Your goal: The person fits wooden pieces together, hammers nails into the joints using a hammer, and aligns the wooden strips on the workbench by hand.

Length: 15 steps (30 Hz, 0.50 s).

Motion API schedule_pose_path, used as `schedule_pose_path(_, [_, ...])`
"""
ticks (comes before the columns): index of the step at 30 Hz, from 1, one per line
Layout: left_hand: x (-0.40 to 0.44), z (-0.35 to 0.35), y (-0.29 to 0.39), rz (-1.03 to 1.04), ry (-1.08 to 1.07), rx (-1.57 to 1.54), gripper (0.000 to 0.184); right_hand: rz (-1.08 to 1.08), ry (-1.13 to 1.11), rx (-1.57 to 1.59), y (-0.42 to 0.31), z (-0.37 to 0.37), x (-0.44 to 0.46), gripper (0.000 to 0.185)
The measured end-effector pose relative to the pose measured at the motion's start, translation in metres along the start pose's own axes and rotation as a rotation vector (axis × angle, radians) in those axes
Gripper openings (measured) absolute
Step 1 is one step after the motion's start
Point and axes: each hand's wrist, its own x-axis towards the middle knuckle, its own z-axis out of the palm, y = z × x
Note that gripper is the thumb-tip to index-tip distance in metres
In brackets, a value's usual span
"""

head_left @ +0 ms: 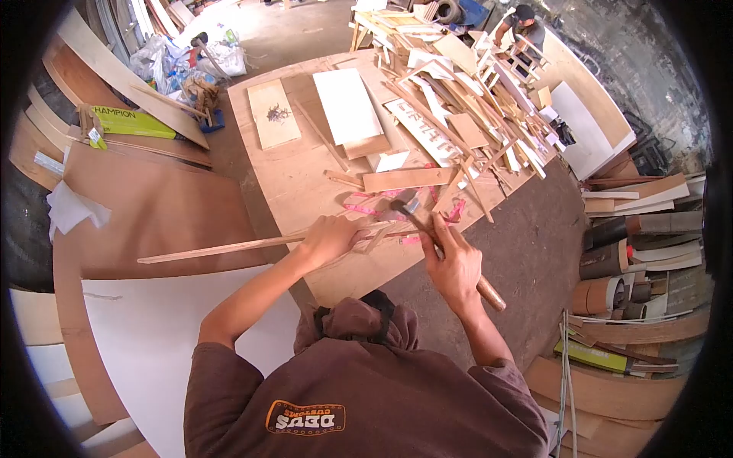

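Note:
My right hand (453, 263) is closed around the wooden handle of a hammer (491, 293). Its metal head is raised over the near part of the plywood table (347, 278). Fingers of my left hand (334, 240) are wrapped over a long thin wooden strip (221, 249), which sticks out far past the table's left edge. Short wood pieces meet the strip just right of that hand; how they are joined is too small to tell. Pink tape or ribbon (365, 204) lies behind them. A small heap of nails (279, 114) rests on a flat board (263, 137).
Piled offcuts (458, 107) cover the table's far right, beside a white panel (343, 105). At left stand brown sheets (160, 206) and a white sheet (183, 343). Stacked boards (641, 198) line the right wall. Another person (524, 32) works at the back right.

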Motion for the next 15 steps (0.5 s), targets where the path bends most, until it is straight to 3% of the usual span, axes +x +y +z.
schedule_pose_path(3, [-0.002, -0.002, -0.001, -0.011, 0.010, 0.000, 0.025, 0.065, 0.040, 0.017, -0.005, -0.003, 0.001, 0.037])
schedule_pose_path(5, [-0.005, -0.003, 0.001, -0.015, 0.025, -0.027, 0.025, 0.025, -0.175, -0.114, 0.005, 0.010, -0.003, 0.036])
schedule_pose_path(7, [-0.004, -0.003, -0.001, 0.011, 0.069, -0.054, 0.026, 0.011, -0.090, -0.027, 0.007, 0.015, -0.002, 0.036])
schedule_pose_path(11, [-0.007, -0.003, 0.003, -0.016, 0.047, -0.007, 0.025, 0.183, 0.016, 0.180, 0.001, 0.012, -0.002, 0.039])
schedule_pose_path(15, [0.001, -0.005, -0.002, -0.014, 0.099, -0.046, 0.025, 0.419, -0.106, 0.352, 0.030, 0.044, 0.001, 0.044])
